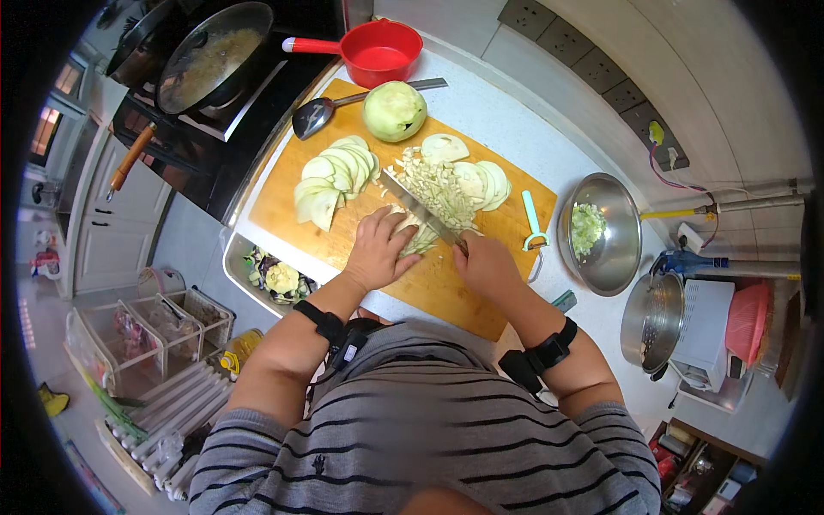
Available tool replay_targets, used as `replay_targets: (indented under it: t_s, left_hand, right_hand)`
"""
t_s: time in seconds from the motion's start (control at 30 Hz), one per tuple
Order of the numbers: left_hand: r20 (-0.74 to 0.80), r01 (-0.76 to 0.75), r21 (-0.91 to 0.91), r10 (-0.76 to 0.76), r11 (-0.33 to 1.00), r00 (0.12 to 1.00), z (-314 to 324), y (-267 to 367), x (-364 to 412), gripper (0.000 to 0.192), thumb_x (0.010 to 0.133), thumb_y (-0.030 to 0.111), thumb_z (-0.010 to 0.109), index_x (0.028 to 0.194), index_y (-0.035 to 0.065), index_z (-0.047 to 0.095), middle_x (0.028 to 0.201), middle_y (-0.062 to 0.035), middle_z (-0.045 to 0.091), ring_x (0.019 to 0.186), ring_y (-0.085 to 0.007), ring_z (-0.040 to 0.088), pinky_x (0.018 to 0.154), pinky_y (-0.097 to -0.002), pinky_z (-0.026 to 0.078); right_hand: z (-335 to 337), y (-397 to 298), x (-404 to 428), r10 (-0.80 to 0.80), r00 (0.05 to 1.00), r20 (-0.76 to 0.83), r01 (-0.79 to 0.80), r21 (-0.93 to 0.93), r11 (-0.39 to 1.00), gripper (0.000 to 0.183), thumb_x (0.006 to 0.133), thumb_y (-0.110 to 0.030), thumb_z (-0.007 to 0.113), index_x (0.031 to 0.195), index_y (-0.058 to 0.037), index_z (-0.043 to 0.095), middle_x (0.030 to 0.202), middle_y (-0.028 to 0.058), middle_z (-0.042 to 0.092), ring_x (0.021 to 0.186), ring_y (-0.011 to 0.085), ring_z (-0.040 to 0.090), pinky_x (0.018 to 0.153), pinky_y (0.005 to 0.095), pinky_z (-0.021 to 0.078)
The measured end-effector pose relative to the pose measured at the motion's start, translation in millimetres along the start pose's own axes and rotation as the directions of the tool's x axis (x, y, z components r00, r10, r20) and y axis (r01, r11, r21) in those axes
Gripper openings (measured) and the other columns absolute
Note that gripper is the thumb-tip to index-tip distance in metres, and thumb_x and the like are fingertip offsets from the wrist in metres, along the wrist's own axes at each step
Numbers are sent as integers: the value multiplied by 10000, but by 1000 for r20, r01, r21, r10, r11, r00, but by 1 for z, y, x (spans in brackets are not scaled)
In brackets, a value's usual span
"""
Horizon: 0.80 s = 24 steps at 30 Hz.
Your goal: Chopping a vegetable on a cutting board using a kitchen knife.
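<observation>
My right hand (487,267) grips the handle of a kitchen knife (415,205), its blade slanting up and left across the wooden cutting board (277,209). My left hand (381,250) presses its fingertips on pale eggplant pieces (407,221) just left of the blade; part of them is hidden beneath the fingers. A heap of diced eggplant (430,181) lies along the blade's far side. Fanned eggplant slices (335,177) rest on the board's left, and more slices (492,185) on its right. A peeled whole eggplant (394,111) sits at the far edge.
Behind the board are a metal spatula (313,118) and red dipper (381,53). To the right lie a mint peeler (532,222) and steel bowl (599,270) holding chopped greens. A scrap bin (233,267) stands front left; a pan (222,64) sits on the stove.
</observation>
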State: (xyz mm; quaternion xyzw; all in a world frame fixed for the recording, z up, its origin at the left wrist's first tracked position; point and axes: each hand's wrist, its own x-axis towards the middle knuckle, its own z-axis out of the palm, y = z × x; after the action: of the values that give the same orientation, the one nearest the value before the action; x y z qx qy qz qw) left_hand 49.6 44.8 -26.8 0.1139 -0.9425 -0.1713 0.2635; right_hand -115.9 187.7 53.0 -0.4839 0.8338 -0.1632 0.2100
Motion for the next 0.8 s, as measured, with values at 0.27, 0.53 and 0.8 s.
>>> replay_targets:
  t_s: [0.27,0.53,0.8]
  left_hand:
    - [71,86,-78,-80,993,994,20,-9,-5,323,818,209,672,1112,102,588,1161,-129,504,1118,-347,465,952,-463,383]
    - [62,91,-73,-86,993,994,21,-8,-6,320,812,221,679,1098,104,595,1175,-141,501,1125,-355,460,949,-464,395]
    - [-24,111,-94,-114,989,993,11,-8,-8,324,794,189,678,1082,71,590,1104,-137,516,1069,-345,492,899,-442,402]
  right_hand:
    - [-12,-4,-7,111,969,222,-76,-158,985,262,906,-282,507,893,-26,561,749,227,631,742,428,615,677,522,472]
    - [28,-6,31,60,994,95,-56,-45,997,251,889,-266,535,892,-18,573,756,237,629,758,424,617,684,516,473]
    - [-16,-6,6,34,980,194,-26,-45,999,280,889,-285,547,864,-7,570,743,239,624,725,431,613,666,510,479]
